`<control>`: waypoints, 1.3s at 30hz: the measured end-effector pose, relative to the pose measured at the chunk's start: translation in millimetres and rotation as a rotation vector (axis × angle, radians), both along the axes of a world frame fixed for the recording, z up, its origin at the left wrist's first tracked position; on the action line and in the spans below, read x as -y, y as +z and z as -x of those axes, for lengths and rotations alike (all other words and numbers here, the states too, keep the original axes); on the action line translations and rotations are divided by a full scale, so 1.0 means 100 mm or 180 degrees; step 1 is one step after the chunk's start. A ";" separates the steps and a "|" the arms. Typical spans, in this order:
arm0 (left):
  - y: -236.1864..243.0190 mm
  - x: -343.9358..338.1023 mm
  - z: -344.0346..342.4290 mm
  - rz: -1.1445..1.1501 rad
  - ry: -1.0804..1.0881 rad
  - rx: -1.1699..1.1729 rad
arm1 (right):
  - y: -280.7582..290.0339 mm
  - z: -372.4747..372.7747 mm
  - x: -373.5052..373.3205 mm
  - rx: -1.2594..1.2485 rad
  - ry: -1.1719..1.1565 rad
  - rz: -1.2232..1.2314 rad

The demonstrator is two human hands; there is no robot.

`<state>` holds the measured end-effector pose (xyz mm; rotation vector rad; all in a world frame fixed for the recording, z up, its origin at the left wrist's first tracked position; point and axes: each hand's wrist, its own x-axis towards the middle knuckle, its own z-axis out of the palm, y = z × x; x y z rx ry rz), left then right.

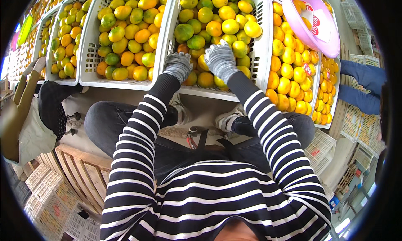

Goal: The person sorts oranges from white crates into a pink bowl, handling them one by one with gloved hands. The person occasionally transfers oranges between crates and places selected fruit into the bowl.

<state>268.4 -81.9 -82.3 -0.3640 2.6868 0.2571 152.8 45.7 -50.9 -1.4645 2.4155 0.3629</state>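
Both hands wear grey knit gloves and reach into the white perforated crate (261, 61) of green, yellow and orange citrus fruit (229, 26). My left hand (179, 66) is at the crate's left side, fingers curled down among the fruit; what they hold is hidden. My right hand (219, 61) lies right of it, fingers bent over the fruit beside a yellow one (239, 48); anything under them is hidden by the glove.
More fruit crates stand left (86, 65) and right (312, 84). A pink basin (333, 48) sits on the right-hand crate. A co-worker's gloved hand (39, 65) is at far left, another person's blue-clad legs (360, 90) at right. A wooden pallet (75, 161) and stacked crates (46, 190) are lower left.
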 end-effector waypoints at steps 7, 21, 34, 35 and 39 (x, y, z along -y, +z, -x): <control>-0.17 -0.02 -0.03 0.0228 0.0229 -0.0513 | 0.11 -0.14 0.45 0.0253 -0.0195 -0.0801; -0.07 0.08 0.09 -0.0620 -0.0116 0.0001 | -0.04 0.11 0.19 0.1278 -0.0918 0.1484; -0.20 -0.13 -0.21 0.0129 -0.0578 -0.0624 | -0.68 0.15 0.56 0.3142 -0.1951 0.1646; 0.09 -0.12 -0.11 -0.0354 -0.0250 -0.0254 | -0.68 0.19 0.62 0.3154 -0.2154 0.1554; 0.54 -0.08 -0.03 -0.0412 0.0305 -0.0836 | -0.96 0.16 0.59 0.3307 -0.2177 0.1891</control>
